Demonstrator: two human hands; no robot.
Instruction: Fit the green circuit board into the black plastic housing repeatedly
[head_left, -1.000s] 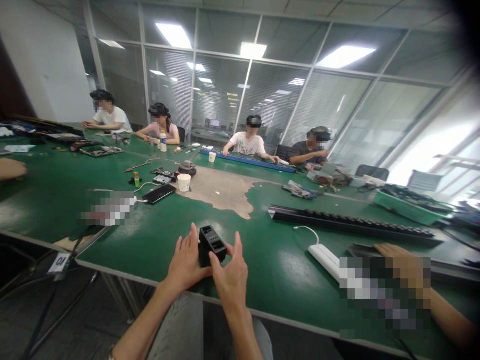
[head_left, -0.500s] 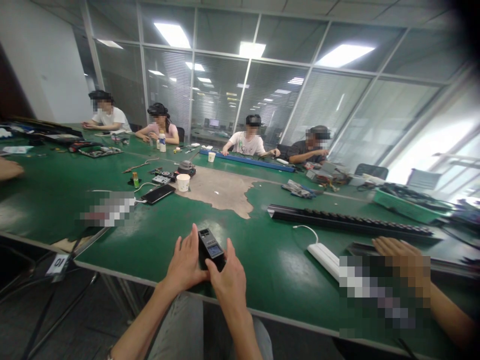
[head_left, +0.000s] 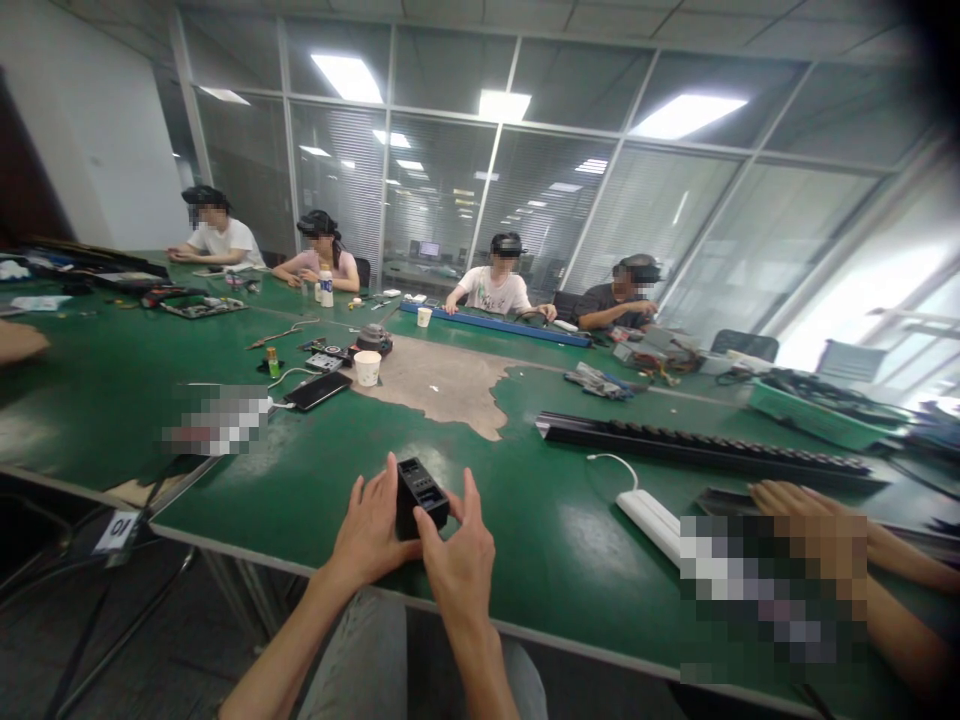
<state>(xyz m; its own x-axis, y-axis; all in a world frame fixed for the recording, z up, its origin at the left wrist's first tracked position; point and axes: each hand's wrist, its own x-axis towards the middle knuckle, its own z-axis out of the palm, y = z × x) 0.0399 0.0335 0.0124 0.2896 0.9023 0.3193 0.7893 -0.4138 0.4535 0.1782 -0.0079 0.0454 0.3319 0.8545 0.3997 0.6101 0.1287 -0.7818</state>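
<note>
Close to the table's near edge, a small black box-shaped device [head_left: 421, 493] with a little screen and a row of buttons on its face sits tilted between my two hands. My left hand [head_left: 369, 525] is cupped along its left side, thumb low near its base. My right hand [head_left: 459, 545] is at its right side; the thumb presses on the lower front corner, while the forefinger points up, clear of the device. The underside of the device and some of my fingertips are hidden.
A white power strip [head_left: 649, 525] and a co-worker's hand [head_left: 787, 500] are to the right. Beyond lies a long black slotted rail [head_left: 697, 445]. A phone [head_left: 318, 391] and a paper cup [head_left: 367, 368] stand ahead-left. Several people sit across the green table [head_left: 540, 560].
The device has turned slightly, and its screen looks darker. My right forefinger has lifted away from its side. The co-worker's hand at right has shifted a little.
</note>
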